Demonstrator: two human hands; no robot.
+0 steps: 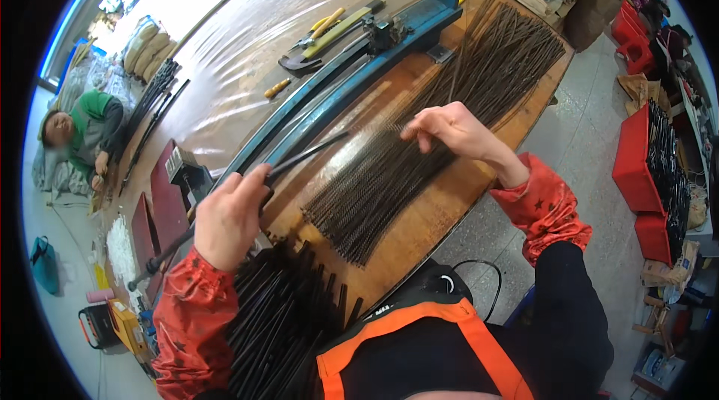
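Note:
My left hand (232, 216) is wrapped around a long black tube (311, 153), which slants from the lower left up toward the middle of the table. My right hand (453, 134) is raised over the bench with its fingers pinched together. A thin spiral rod (378, 129), smeared by motion, runs between those fingers and the tube's upper end. Beneath both hands lies a wide pile of dark brown spiral rods (382, 190), spreading to the far right. Below my left hand is a heap of black tubes (277, 317).
A blue metal rail fixture (329, 97) crosses the wooden table (442, 205). Beyond it lie a hammer (303, 63) and a wooden handle (277, 88). A person in green (93, 119) works at the far left. Red bins (633, 156) stand on the right.

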